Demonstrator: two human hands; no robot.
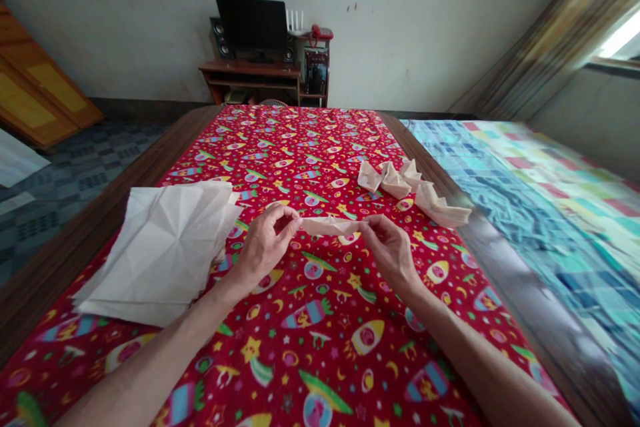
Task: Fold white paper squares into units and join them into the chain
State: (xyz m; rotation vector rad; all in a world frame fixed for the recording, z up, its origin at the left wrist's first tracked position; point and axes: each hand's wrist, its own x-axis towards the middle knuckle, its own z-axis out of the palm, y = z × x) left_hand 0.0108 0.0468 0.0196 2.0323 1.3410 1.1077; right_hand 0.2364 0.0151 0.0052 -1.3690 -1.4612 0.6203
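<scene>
A narrow folded piece of off-white paper (330, 225) is stretched level between my two hands, above the red patterned cloth (320, 320). My left hand (267, 240) pinches its left end between thumb and fingers. At the opposite end, my right hand (390, 250) grips the paper the same way. Beyond my right hand lie several folded paper boats (395, 180), grouped near the table's right side. To the left of my left hand rests a stack of creased white paper sheets (170, 240), the top one marked with fold lines radiating from its middle.
The cloth covers a dark wooden table whose edge (510, 273) shows on the right. A bed with a checked sheet (530, 213) adjoins that side. Past the far end stands a desk (250, 68) with a monitor (253, 25). A wooden cabinet (43, 80) is at far left.
</scene>
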